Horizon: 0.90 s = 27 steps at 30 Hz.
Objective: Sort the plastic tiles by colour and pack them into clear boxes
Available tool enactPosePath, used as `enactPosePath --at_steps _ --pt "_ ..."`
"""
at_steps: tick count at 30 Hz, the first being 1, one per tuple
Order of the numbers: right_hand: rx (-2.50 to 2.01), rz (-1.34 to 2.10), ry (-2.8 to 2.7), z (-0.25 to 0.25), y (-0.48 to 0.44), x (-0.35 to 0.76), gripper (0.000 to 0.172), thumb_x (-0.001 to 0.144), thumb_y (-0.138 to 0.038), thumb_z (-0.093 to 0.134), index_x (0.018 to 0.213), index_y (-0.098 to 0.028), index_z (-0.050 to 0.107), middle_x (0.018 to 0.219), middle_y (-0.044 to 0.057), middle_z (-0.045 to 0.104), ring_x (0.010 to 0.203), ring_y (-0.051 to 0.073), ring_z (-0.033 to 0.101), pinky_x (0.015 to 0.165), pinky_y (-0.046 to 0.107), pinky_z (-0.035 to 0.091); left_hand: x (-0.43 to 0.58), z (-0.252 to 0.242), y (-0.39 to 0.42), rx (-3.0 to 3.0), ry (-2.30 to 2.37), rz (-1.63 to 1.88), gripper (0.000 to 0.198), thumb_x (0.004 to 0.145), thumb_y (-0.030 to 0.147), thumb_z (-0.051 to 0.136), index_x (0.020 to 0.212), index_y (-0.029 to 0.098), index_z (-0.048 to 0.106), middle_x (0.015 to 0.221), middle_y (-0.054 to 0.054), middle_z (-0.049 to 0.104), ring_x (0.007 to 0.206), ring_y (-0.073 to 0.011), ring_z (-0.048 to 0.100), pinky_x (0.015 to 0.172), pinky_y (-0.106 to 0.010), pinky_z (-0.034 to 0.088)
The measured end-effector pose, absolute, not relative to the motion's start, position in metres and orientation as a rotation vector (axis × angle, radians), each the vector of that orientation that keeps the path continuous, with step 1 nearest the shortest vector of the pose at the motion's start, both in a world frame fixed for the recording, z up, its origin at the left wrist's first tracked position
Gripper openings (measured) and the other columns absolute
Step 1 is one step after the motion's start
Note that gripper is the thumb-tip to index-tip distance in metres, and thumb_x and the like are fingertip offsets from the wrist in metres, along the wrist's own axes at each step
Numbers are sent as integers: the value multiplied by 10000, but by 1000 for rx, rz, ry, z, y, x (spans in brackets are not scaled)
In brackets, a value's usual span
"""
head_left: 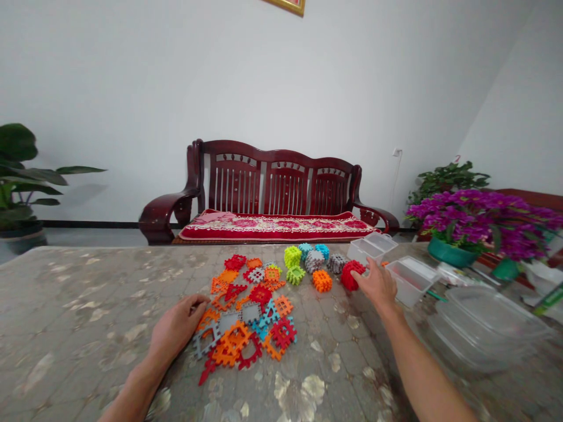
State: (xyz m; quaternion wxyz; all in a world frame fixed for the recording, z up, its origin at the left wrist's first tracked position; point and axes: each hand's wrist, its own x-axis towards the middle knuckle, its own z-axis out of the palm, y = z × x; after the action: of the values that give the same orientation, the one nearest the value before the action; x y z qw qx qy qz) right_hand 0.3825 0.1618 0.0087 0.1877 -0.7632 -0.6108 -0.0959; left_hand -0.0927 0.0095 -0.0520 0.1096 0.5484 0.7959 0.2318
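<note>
Left hand [176,325], right hand [377,284] bare; forearms apparently bare too.

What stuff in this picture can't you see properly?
Head view, the only one:
- Right hand covers one side of the red cube, so I can't tell if it is gripping or just touching.
- Left hand: the curled fingers hide whether they hold any of the flat pieces.
- Gold frame: cut off by the top edge.
- Leafy plant: cut off by the left edge.

Red cube [352,274], orange cube [322,281], red-orange-grey flat pieces [246,316], mottled grey-gold table [79,305].
</note>
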Motion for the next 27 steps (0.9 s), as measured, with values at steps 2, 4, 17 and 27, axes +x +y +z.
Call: enactPosePath --at_steps 2,4,17,27 --pt "-2162 -269 -1718 8 161 380 737 842 -572 570 1451 -175 453 1193 171 684 1144 339 601 917 438 444 -92 -51 9 1606 2337 671 382 913 432 387 1044 286 715 1060 -20 766 945 -215 706 747 -247 469" --pt "-2164 -261 -1714 9 160 379 744 836 -563 576 1455 -174 444 1191 167 686 1137 342 601 917 443 442 -93 -51 9 1597 2345 657 381 912 429 387 1047 287 714 1060 -22 766 950 -220 705 751 -253 468" --pt "-1343 335 -1945 -31 96 284 439 818 -392 543 1185 -193 678 1100 103 730 926 227 674 862 363 520 -86 -47 8 1598 2350 724 302 911 365 440 973 280 724 1041 -4 763 946 -189 698 729 -222 439" --pt "-1193 508 -2319 -46 45 222 761 673 -239 713 1413 -231 537 1378 110 591 1258 274 537 1086 440 414 -85 -47 7 1582 2363 745 281 910 338 458 973 279 725 1024 -4 768 916 -190 697 705 -225 430"
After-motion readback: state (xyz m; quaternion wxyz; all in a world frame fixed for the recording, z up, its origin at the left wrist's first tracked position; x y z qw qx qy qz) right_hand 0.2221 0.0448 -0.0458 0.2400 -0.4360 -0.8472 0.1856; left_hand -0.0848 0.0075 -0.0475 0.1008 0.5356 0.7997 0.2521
